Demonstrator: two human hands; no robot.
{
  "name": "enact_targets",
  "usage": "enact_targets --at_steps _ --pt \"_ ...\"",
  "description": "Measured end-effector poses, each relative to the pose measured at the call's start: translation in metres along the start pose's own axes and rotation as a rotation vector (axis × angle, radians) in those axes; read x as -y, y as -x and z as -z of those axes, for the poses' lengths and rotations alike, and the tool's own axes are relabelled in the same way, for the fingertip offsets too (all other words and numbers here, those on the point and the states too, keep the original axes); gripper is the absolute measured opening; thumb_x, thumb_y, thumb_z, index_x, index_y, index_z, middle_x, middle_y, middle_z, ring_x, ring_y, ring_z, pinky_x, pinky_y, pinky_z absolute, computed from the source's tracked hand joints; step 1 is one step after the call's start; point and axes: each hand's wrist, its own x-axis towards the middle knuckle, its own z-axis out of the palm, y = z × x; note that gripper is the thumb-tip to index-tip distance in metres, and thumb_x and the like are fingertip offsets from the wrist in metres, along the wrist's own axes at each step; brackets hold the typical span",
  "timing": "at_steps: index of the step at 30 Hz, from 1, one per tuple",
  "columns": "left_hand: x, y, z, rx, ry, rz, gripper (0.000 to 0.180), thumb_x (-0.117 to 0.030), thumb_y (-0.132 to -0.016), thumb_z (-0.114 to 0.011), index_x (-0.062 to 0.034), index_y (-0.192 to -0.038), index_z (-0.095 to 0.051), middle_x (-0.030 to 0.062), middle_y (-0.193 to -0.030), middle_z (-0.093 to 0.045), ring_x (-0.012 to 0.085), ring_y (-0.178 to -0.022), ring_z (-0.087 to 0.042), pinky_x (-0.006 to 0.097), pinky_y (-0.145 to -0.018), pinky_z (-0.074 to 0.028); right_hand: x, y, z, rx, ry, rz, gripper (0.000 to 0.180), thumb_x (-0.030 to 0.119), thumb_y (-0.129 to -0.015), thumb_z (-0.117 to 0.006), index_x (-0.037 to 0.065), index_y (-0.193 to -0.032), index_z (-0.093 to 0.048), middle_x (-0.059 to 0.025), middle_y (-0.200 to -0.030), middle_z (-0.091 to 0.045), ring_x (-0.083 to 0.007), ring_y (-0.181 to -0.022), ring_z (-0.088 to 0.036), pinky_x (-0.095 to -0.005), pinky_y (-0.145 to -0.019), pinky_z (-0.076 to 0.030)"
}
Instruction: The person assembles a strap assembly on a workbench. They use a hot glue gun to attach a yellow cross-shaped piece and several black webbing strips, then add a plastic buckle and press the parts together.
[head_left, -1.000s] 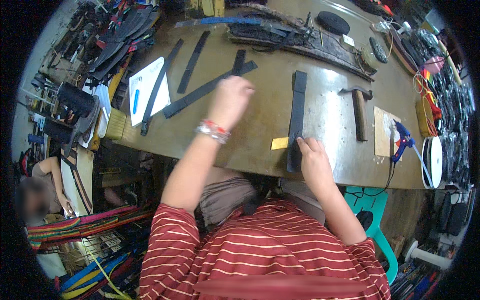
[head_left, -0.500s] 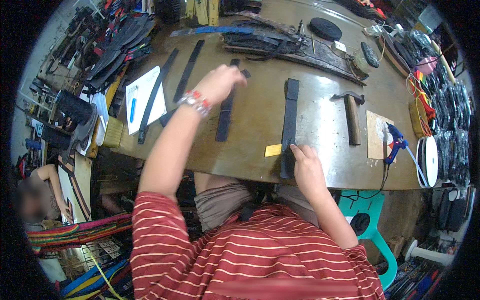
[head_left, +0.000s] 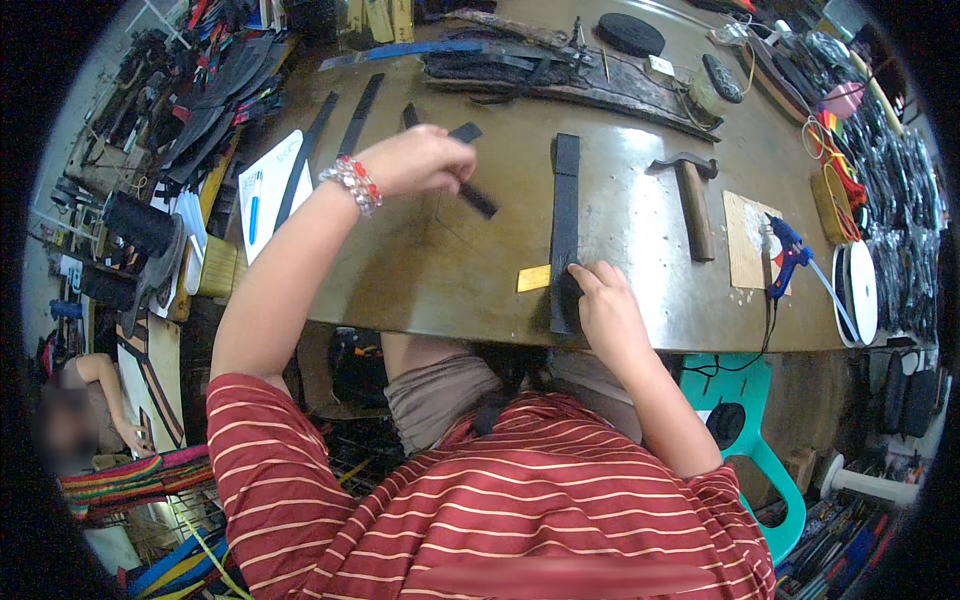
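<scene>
My left hand (head_left: 425, 160), a beaded bracelet at its wrist, is closed around a short black strap (head_left: 480, 200) that slants over the table. The palm and fingers cover the strap's middle; a small black tab (head_left: 465, 132) shows beside the knuckles. Another black strap (head_left: 566, 205), with a folded-looking far end, lies lengthwise in front of me. On its near part my right hand (head_left: 608, 305) presses with bent fingers, holding it against the table. A small yellow piece (head_left: 534, 279) touches or tucks under that strap's left edge; I cannot tell which.
To the right lie a hammer (head_left: 693, 200) and a blue glue gun (head_left: 790, 258) on a small board (head_left: 742, 225). At left are more black straps (head_left: 362, 112) and white paper (head_left: 262, 190) with a blue pen (head_left: 254, 208). Dark material (head_left: 500, 75) and a webbing roll (head_left: 630, 34) sit far back.
My left hand has taken hold of the strap that lay lengthwise and turned it to a slant, moving left. My right hand stays on its strap. The whole view has shifted slightly.
</scene>
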Motion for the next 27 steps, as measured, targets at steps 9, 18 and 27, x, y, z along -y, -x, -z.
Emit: enact_targets --at_steps 9,18,27 --pt "-0.122 0.027 -0.028 -0.542 0.237 0.313 0.020 -0.026 -0.086 -0.065 -0.0064 -0.091 -0.067 0.0112 -0.086 -0.065 0.0272 -0.079 -0.064 0.037 -0.071 -0.051 -0.006 0.001 -0.002 -0.019 -0.067 0.011 0.037 -0.004 -0.075 -0.052 -0.005 -0.111 -0.062 -0.0187 -0.097 -0.058 -0.0342 -0.093 -0.055 -0.0415 -0.086 -0.046" --pt "-0.125 0.024 -0.104 -0.442 0.981 0.601 0.018 -0.017 -0.087 -0.067 -0.0007 -0.094 -0.069 0.0071 -0.083 -0.071 0.0116 -0.075 -0.065 0.026 -0.071 -0.051 -0.002 0.000 0.002 0.023 -0.062 -0.030 0.037 -0.004 -0.075 -0.053 -0.005 -0.111 -0.062 -0.0188 -0.100 -0.058 -0.0344 -0.094 -0.055 -0.0402 -0.088 -0.047" --pt "-0.123 0.016 -0.108 -0.419 0.882 0.578 0.019 -0.019 -0.086 -0.067 -0.0004 -0.091 -0.069 0.0103 -0.081 -0.071 0.0154 -0.074 -0.067 0.028 -0.070 -0.051 -0.001 0.001 0.001 -0.005 -0.081 -0.042 0.038 -0.004 -0.074 -0.054 -0.006 -0.112 -0.061 -0.0188 -0.103 -0.058 -0.0344 -0.096 -0.055 -0.0406 -0.089 -0.046"
